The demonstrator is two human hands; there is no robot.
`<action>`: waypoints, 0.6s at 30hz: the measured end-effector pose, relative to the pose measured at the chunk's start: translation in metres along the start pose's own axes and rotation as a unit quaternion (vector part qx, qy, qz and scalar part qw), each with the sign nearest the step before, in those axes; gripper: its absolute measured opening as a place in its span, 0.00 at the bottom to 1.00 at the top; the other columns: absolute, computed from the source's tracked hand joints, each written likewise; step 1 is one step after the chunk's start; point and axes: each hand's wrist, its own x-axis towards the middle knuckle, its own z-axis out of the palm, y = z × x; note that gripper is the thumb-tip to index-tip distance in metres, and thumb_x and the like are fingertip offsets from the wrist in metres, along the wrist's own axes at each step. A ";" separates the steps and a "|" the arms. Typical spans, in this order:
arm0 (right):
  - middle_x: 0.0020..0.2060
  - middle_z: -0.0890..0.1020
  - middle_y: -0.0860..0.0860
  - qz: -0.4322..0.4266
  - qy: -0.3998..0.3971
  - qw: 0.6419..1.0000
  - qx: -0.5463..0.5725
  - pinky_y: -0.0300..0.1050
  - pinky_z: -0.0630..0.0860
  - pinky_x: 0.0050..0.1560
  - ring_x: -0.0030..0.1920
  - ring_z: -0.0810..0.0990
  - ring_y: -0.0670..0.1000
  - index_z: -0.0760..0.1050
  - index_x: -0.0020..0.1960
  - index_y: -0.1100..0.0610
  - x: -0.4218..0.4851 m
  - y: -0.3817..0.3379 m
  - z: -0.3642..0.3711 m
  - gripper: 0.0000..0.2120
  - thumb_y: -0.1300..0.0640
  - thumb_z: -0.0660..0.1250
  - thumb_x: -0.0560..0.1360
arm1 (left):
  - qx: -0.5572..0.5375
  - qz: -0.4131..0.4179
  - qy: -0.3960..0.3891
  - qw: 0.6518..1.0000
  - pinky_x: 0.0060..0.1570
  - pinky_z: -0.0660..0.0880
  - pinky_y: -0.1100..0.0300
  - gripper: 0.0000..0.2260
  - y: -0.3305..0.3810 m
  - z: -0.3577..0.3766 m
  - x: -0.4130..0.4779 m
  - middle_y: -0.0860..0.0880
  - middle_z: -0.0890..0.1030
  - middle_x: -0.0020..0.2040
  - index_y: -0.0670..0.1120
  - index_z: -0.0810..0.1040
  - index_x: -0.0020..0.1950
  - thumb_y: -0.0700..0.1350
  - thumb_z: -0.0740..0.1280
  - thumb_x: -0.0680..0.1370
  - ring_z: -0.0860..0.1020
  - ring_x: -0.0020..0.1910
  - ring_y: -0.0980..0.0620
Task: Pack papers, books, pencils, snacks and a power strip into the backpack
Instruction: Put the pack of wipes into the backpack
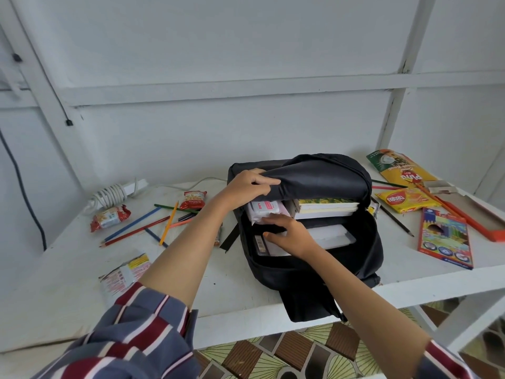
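A black backpack (pixel 314 272) lies open on the white table (pixel 68 283). My left hand (pixel 250 184) grips its raised top flap (pixel 322 181). My right hand (pixel 289 236) reaches inside, fingers on a white wrapped pack (pixel 263 209) at the left of the opening. Books (pixel 326 207) and white paper (pixel 336 236) lie inside too. Loose coloured pencils (pixel 153 225) and red snack packets (pixel 110 217) lie left of the bag. A white power strip (pixel 117 192) with coiled cord sits at the back left.
Right of the bag lie yellow snack bags (pixel 404 199), a coloured-pencil box (pixel 444 237), more pencils and an orange flat piece (pixel 470 220). A printed packet (pixel 125 274) lies near the front left edge. The table's front edge runs below the bag; patterned floor beneath.
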 end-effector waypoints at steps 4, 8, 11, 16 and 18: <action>0.69 0.69 0.52 0.010 -0.026 0.999 -0.016 0.50 0.62 0.71 0.71 0.64 0.51 0.72 0.67 0.49 0.007 -0.001 0.003 0.21 0.54 0.68 0.74 | 0.010 0.003 -0.005 1.000 0.62 0.64 0.60 0.16 0.000 -0.001 0.000 0.52 0.70 0.67 0.50 0.79 0.61 0.38 0.61 0.77 0.69 0.62 0.57; 0.72 0.65 0.52 0.012 -0.046 0.998 -0.034 0.52 0.58 0.73 0.73 0.60 0.53 0.69 0.69 0.48 0.008 -0.003 0.001 0.23 0.54 0.67 0.75 | 0.014 0.000 -0.006 1.000 0.63 0.64 0.60 0.16 0.000 -0.001 -0.002 0.51 0.69 0.69 0.50 0.79 0.61 0.38 0.61 0.77 0.69 0.65 0.53; 0.75 0.59 0.50 0.004 -0.071 0.994 -0.083 0.53 0.46 0.73 0.76 0.51 0.52 0.63 0.72 0.46 0.002 -0.008 -0.006 0.26 0.53 0.65 0.76 | 0.021 0.002 -0.010 1.000 0.60 0.62 0.61 0.15 0.002 0.000 -0.003 0.51 0.68 0.69 0.49 0.79 0.61 0.39 0.62 0.77 0.68 0.64 0.55; 0.70 0.69 0.52 0.015 -0.063 0.997 -0.052 0.43 0.63 0.67 0.66 0.71 0.50 0.70 0.68 0.48 -0.015 -0.015 -0.043 0.22 0.63 0.64 0.75 | 0.010 -0.010 -0.019 1.000 0.64 0.64 0.59 0.13 0.001 0.000 -0.003 0.52 0.69 0.67 0.51 0.80 0.58 0.40 0.63 0.78 0.69 0.63 0.55; 0.58 0.80 0.52 0.019 -0.051 0.998 -0.015 0.34 0.73 0.54 0.52 0.80 0.47 0.78 0.61 0.53 -0.025 -0.023 -0.066 0.19 0.68 0.64 0.74 | -0.019 -0.014 -0.015 1.000 0.59 0.64 0.63 0.12 0.004 0.001 -0.005 0.52 0.72 0.60 0.49 0.82 0.54 0.38 0.62 0.77 0.71 0.57 0.57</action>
